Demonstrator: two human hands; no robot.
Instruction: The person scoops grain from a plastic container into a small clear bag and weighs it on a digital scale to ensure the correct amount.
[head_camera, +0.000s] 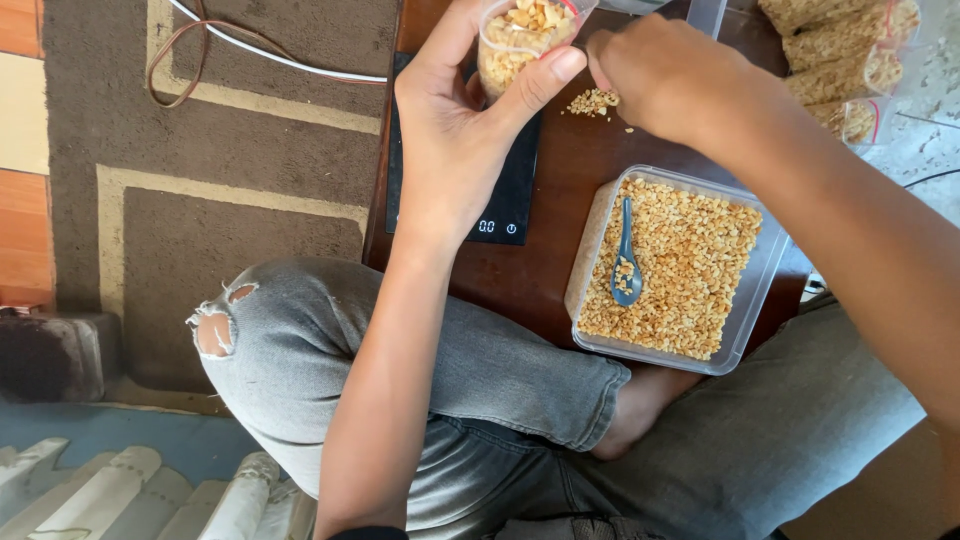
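Sitting cross-legged on a brown rug (230, 130), the person works over a low dark wooden table (560, 200) that carries a black scale (500, 200) and a clear plastic tub (755, 290) full of chopped golden nuts, with a small blue spoon (627, 255) lying in it. Filled bags (840, 60) are stacked at the table's far right corner. The left hand (465, 130) is closed around a small clear bag (520, 40) of nuts, held upright above the scale, thumb across its front. The right hand (655, 75) is just beside the bag's mouth, fingertips pinched together over a little spilled pile (592, 102) on the wood; whether they hold any nuts I cannot tell. Doing this well seems to mean keeping the bag upright and steady and working close to its opening, so that nothing more scatters. The bag's top is cut off by the frame, and the scale's display is too small to make out.
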